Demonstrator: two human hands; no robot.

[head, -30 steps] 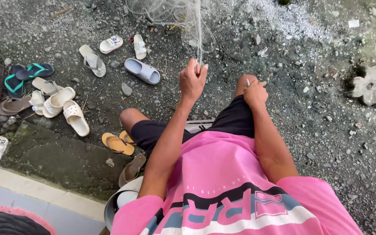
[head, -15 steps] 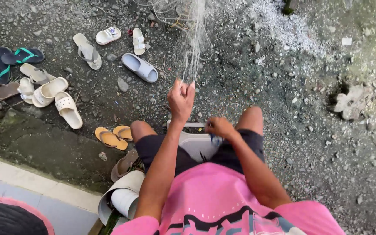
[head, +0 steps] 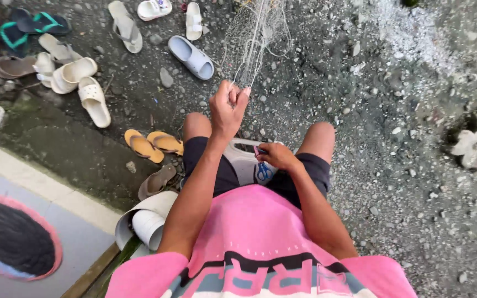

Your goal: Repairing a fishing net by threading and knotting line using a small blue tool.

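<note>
I sit in a pink shirt and dark shorts, knees apart, over gravel ground. My left hand [head: 227, 107] is raised in front of me, fingers closed on a gathered strand of fine whitish fishing net [head: 255, 38] that hangs down from above. My right hand [head: 276, 155] is low between my thighs, resting on blue-handled scissors [head: 264, 171] that lie on a pale plastic seat [head: 244, 163]. Whether the fingers grip the scissors fully is hard to tell.
Many sandals and slippers lie scattered at upper left, among them a light blue one [head: 191, 56], a white pair [head: 78, 83] and an orange pair [head: 153, 144]. A white bucket [head: 147, 221] sits by my left side, next to a concrete step [head: 45, 187].
My right hand has dropped from holding the net near my knee down to the scissors between my legs. My left hand has kept its hold on the net.
</note>
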